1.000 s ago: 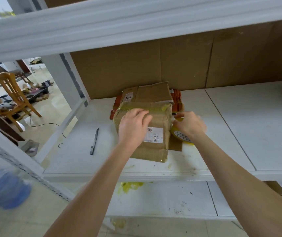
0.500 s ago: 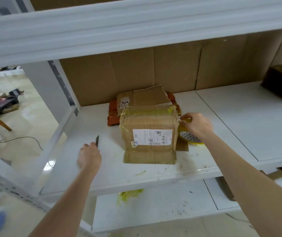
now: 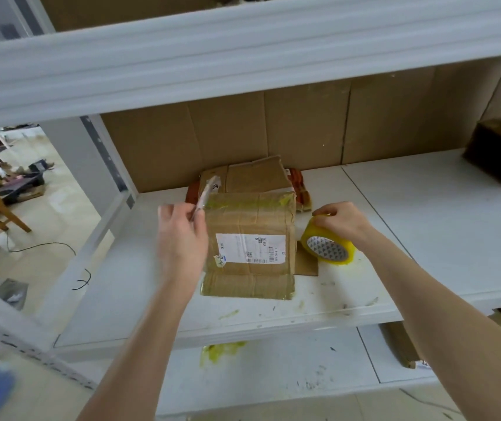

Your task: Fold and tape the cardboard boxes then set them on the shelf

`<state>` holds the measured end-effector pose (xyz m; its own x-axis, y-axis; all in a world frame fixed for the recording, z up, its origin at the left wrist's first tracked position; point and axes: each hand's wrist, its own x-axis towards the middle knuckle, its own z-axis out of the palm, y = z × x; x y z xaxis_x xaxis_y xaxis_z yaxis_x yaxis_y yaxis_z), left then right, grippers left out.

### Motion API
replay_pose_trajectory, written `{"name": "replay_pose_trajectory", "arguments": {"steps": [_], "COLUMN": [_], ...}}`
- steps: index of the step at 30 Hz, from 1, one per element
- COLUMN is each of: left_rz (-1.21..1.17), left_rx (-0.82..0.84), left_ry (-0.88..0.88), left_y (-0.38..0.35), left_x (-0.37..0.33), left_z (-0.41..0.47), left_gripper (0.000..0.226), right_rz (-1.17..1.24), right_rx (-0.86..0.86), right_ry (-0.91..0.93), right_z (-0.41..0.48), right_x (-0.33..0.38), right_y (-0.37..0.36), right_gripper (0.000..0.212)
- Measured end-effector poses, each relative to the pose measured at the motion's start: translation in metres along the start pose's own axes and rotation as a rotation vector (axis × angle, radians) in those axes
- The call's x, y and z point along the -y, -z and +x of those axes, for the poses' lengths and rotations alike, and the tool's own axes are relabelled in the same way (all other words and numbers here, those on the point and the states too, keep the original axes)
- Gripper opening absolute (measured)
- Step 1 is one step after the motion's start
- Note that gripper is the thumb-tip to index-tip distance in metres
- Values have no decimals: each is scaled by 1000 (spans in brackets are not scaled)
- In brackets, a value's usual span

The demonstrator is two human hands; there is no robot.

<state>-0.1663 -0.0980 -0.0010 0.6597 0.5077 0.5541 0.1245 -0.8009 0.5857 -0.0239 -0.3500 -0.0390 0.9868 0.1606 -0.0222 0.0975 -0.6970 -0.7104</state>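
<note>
My left hand pinches a slim, motion-blurred cutter at the far-left corner of the taped cardboard box. My right hand, just right of the box, curls round a yellow tape roll. The box stands on the white shelf. Its white shipping label carries barcodes and what reads "A58"; the finer print is illegible. Flattened cardboard lies behind the box.

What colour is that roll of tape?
The plastic tape roll is translucent yellow, its core patterned with grey-and-white triangles; the head view shows it best.
</note>
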Motion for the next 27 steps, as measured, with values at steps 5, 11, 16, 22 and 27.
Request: {"name": "replay_pose_trajectory", "arguments": {"steps": [5,11,16,22,27], "left_rz": [54,257,323,324,252], "left_rx": [215,330,313,327,290], "left_ry": [-169,-149,-176,-149,-169], "left_y": [-55,-89,-91,-90,-80], "left_x": [-92,-107,-103,-105,-108], "left_z": [-27,-34,-39,-39,-33], "left_gripper": [18,17,17,16,15], "right_rz": [28,-15,-160,-246,-161], "right_rx": [70,-21,-81,-59,-24], "right_ry": [35,34,30,15,68], "right_z": [3,-3,-4,-7,-7], "right_x": [-10,-13,-7,-10,-13], "right_y": [7,5,10,11,9], "right_gripper": [42,36,29,31,24]}}
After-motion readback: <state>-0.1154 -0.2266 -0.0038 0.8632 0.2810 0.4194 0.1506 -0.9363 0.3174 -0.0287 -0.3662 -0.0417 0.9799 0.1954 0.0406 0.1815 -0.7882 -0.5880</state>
